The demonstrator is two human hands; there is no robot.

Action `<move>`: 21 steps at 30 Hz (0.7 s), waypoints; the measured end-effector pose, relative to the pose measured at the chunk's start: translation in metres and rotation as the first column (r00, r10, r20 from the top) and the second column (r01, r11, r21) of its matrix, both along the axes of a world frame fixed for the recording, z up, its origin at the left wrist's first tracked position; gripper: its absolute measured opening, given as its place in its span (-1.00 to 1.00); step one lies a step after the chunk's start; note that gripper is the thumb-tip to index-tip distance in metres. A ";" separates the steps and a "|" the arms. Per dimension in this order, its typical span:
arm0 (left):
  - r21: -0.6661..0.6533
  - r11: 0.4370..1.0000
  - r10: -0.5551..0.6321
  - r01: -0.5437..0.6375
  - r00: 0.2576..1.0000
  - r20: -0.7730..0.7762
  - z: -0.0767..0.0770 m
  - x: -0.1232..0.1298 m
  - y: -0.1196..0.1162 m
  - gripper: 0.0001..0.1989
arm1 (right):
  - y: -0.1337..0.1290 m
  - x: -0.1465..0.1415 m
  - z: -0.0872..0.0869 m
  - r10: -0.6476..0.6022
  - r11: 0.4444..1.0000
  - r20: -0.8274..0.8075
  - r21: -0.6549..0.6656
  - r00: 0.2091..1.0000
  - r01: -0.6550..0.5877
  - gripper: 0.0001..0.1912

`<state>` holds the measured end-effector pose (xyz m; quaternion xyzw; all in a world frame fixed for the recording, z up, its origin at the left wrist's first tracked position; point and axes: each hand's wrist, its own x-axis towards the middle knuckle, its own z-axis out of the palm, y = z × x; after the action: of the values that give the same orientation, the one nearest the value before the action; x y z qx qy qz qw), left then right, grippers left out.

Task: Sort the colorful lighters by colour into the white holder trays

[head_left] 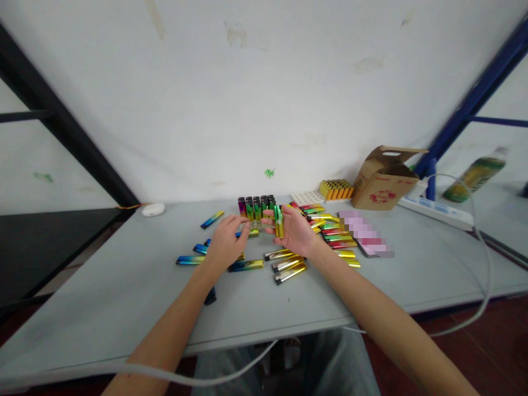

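Right hand (295, 228): fingers closed lightly on a green-and-gold lighter (279, 221), held upright before the palm; clock directions run from it. Left hand (226, 237), toward eight o'clock: fingers bent, contents cannot be determined. Standing lighters (257, 209), at ten, appear easily toppled; approach slowly, keeping the held piece vertical. Silver-and-gold lighters (290, 271) lie at six; keep the wrist raised above them. Cardboard box (385, 190), at two, stands well apart and should not obstruct.
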<state>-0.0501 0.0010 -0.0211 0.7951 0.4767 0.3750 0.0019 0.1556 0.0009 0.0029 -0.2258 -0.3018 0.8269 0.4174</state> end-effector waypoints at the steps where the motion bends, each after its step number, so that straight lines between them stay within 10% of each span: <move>1: -0.018 1.000 0.013 -0.013 1.000 -0.024 -0.005 -0.002 0.003 -0.76 | 0.000 0.000 -0.001 -0.009 1.000 0.004 -0.009 1.000 0.009 -0.59; 7: -0.079 0.995 0.053 -0.062 0.992 -0.118 -0.027 -0.007 0.012 -0.79 | 0.000 -0.001 -0.004 0.029 0.999 -0.029 -0.028 0.999 -0.030 -0.43; 21: -0.059 0.998 -0.016 0.013 0.999 -0.045 -0.022 0.001 0.008 -0.82 | -0.006 -0.002 0.007 0.060 0.997 0.053 -0.051 0.997 -0.058 -0.48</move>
<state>-0.0492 0.0087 -0.0429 0.8065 0.4815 0.3427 0.0169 0.1539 -0.0049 0.0095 -0.2495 -0.2989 0.8396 0.3787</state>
